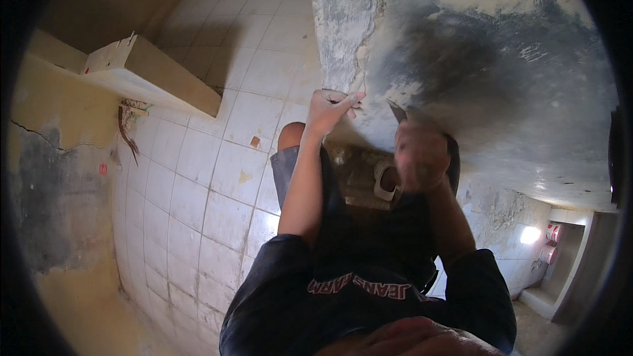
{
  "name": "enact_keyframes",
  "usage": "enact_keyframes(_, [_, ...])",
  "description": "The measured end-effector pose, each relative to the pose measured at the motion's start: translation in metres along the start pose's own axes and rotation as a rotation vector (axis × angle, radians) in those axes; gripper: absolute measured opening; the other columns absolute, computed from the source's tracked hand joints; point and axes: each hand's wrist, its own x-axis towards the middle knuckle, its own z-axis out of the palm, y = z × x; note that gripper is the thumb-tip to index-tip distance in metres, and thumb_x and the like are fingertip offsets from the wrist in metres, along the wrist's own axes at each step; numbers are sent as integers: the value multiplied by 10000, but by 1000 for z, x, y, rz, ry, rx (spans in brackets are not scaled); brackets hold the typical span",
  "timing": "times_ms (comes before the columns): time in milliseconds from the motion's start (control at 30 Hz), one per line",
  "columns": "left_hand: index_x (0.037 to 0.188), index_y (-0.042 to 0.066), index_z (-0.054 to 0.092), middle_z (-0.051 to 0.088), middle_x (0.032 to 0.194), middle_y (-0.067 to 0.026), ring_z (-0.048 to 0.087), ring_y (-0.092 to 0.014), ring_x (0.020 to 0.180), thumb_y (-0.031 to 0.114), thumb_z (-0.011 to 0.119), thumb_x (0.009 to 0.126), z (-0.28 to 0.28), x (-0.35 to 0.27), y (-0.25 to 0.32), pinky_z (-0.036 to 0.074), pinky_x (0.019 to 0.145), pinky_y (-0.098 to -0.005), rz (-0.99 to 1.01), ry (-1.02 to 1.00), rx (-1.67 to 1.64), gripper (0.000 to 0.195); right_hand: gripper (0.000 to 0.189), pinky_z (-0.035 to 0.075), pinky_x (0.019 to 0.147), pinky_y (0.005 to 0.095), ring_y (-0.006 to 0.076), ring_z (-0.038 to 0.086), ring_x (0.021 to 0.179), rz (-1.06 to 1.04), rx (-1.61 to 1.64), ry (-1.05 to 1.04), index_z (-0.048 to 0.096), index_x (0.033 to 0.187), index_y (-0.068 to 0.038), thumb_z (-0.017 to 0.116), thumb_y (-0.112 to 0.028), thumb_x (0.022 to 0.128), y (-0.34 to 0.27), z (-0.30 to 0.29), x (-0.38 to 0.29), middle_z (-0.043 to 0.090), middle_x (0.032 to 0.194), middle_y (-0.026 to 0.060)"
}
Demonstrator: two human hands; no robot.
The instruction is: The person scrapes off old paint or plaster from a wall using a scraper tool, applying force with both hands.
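Observation:
My right hand [421,154], blurred, is closed around a flat scraper, whose metal blade [397,111] points at the wall. Grey patches and pale scratches mark this wall [499,74], whose paint is worn. My left hand [332,110] is beside the wall's corner, with its fingers curled and the thumb stretched towards the broken edge. Whether it pinches anything is hidden by the fingers. Along the corner runs a rough, chipped plaster edge [363,54]. Below my hands, between my knees, a pale sandal [384,183] shows in shadow.
White tiles [237,163] cover the floor to my left, with a small brown chip [255,142] on them. A thick ledge [168,79] juts out at the upper left. The left wall has a crack [37,137]. Two red-and-white tubs [549,254] stand at the lower right.

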Motion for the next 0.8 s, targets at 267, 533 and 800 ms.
enact_keyframes(267, [643, 34, 734, 640, 552, -11, 513, -47, 497, 337, 775, 805, -13, 3, -4, 394, 488, -232, -21, -60, 344, 346, 276, 462, 613, 325, 220, 560, 588, -99, -147, -292, 513, 566, -86, 781, -107, 630, -5, 18, -4, 524, 605, 42])
enact_keyframes(533, [642, 129, 754, 640, 547, 16, 586, -145, 524, 462, 765, 737, -21, 6, -17, 454, 560, -325, -20, 12, 514, 347, 259, 450, 576, 340, 221, 519, 548, -193, -51, -191, 489, 578, -61, 738, -41, 646, 2, 54, 10, 502, 605, 38])
enact_keyframes(800, [620, 150, 748, 657, 561, 19, 641, -167, 585, 475, 759, 744, -23, 7, -23, 482, 607, -329, -116, -34, 617, 349, 245, 410, 525, 330, 234, 506, 497, 368, -24, 27, 542, 622, -7, 689, -42, 815, 54, 38, -20, 522, 588, 122])
